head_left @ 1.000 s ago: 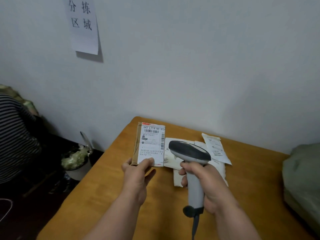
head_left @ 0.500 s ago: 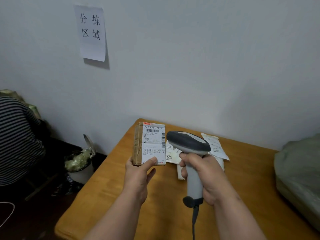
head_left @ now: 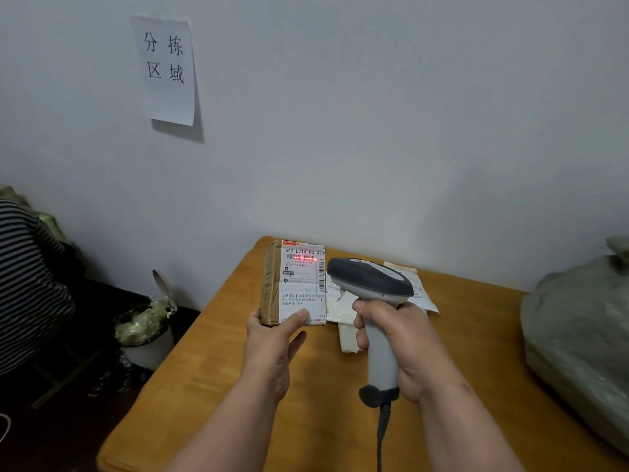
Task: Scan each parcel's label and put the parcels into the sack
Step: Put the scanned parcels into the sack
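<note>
Red scan line now lit across the barcode on the label (head_left: 303, 284); half a second ago the label showed no beam. Box (head_left: 270, 282) sits a touch higher in view than before, scanner (head_left: 369, 284) much as it was, aimed left at the label.

Left hand (head_left: 270, 349) holds the box upright by its lower end, thumb pressed on the label's bottom edge, fingers behind and out of sight. Right hand (head_left: 396, 338) grips the scanner's handle, fingers wrapped round; trigger finger hidden, so whether it presses cannot be told. Cable hangs from the handle's foot.

Judgement: beam on the barcode means this parcel's scan is in progress or just taken; bagging it comes next.

Sack (head_left: 578, 352), grey-green, bulges at the table's right side, well apart from the box. Its mouth not clearly seen.

More parcels (head_left: 343, 310), flat and pale, lie on the table (head_left: 218, 362) behind the scanner, partly hidden by it.

Room: bare wood between hands and sack, a free path rightward above the table. Table's left edge is near the left hand; a bin (head_left: 146, 332) stands on the floor below it. Wall close behind.
</note>
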